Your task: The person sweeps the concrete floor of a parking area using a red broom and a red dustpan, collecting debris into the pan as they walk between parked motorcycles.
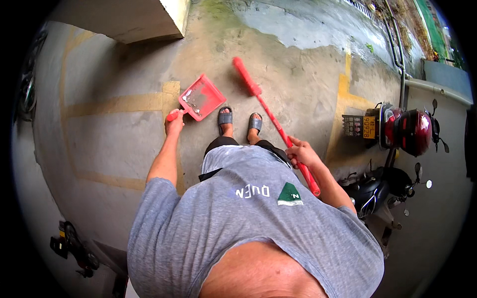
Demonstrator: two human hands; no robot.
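Observation:
My left hand (174,123) grips the short handle of a red plastic dustpan (213,97). Grey dirt and small pale scraps (193,100) lie in its pan, mostly toward the handle side. In my right hand (302,152) is the red stick of a broom (274,121), held partway down from its top end. The broom's red head (246,76) is blurred and points away from me, ahead of my feet. A gap of floor separates the broom head from the dustpan. Whether the head touches the floor I cannot tell.
Concrete floor (298,82) with yellow painted lines (115,105) surrounds my sandalled feet (226,119). Ahead lies a wet patch (294,24). A square pillar (149,18) stands front left. A red scooter (404,130) and a black scooter (376,190) are parked at right, near a pipe (439,89).

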